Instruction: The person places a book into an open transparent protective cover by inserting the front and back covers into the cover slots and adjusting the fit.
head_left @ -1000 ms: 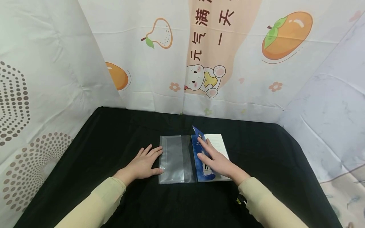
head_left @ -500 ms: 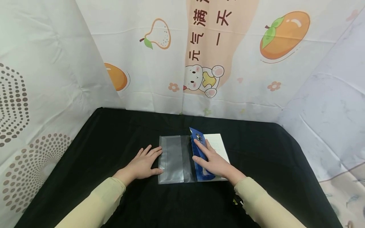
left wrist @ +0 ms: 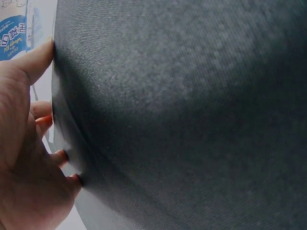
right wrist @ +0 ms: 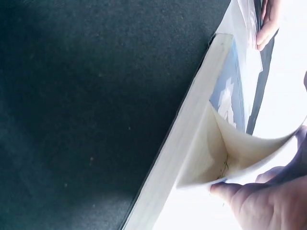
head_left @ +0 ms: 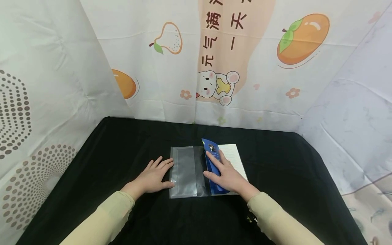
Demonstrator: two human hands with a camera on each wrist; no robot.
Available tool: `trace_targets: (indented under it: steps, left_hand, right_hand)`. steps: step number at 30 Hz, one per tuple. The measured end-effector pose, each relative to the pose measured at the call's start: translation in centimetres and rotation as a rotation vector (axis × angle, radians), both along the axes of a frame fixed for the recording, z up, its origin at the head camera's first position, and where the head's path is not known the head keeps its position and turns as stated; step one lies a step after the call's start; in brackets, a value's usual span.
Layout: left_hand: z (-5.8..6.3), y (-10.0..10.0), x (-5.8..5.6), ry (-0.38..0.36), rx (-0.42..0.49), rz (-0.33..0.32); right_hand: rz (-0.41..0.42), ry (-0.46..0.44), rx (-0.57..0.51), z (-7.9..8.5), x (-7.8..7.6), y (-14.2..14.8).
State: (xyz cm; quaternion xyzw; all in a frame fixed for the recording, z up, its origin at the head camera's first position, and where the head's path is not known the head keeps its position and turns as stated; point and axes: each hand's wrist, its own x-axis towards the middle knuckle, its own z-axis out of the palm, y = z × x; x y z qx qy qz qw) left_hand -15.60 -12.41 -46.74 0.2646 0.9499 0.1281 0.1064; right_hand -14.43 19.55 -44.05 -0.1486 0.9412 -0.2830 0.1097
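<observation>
A book lies open, its white page (head_left: 232, 154) facing up on the right. Its blue cover flap (head_left: 211, 146) is folded partway over along the spine side, and the right wrist view shows a curved cream sheet (right wrist: 230, 139) lifted off the thick page block (right wrist: 187, 124). My right hand (head_left: 228, 175) rests on the blue flap with fingers spread and fairly straight. To the left of the book lies the clear plastic book cover (head_left: 183, 173), spread flat. My left hand (head_left: 151, 177) rests at its left edge, fingers spread, thumb and fingertips touching the rim.
A black cloth (head_left: 147, 136) covers the table. White printed curtains (head_left: 171, 78) hang behind it and at both sides. A small dark object with yellow (head_left: 251, 217) shows partly beneath my right sleeve (head_left: 278, 217).
My right hand has slid a little to the left, turning the blue flap further left with it. My left hand stays at the plastic cover's edge.
</observation>
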Motion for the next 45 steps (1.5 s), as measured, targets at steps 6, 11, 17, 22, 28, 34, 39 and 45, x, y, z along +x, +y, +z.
trace_targets:
  steps: [6,11,17,22,28,34,39,45]
  left_hand:
    - [-0.2,-0.1,0.0,0.001,0.004,-0.002]
    - [-0.3,-0.1,0.0,-0.003,0.001,0.000]
    - [-0.4,-0.2,0.0,-0.005,0.002,0.001]
    - [-0.4,-0.2,0.0,-0.006,0.000,0.002]
    - [-0.4,-0.2,0.0,-0.004,0.003,0.002]
    - [-0.4,-0.2,0.0,0.000,0.000,0.000]
    - [-0.3,-0.2,-0.1,-0.009,0.002,0.002]
    - [-0.3,-0.2,-0.2,-0.008,-0.005,0.004]
  right_hand:
    - [-0.020,0.027,0.043,-0.3,0.2,-0.5]
    - [-0.042,0.033,0.073,-0.4,0.4,-1.1]
    - [-0.064,0.046,0.115,-0.7,0.5,-1.8]
    - [-0.073,0.072,0.148,-0.9,0.5,-2.2]
    - [-0.075,0.095,0.188,-1.0,0.6,-2.6]
    - [-0.092,0.110,0.213,-1.0,0.7,-3.0]
    - [-0.104,0.125,0.231,-1.2,0.7,-3.2]
    - [-0.101,0.171,0.259,-1.6,0.8,-3.4]
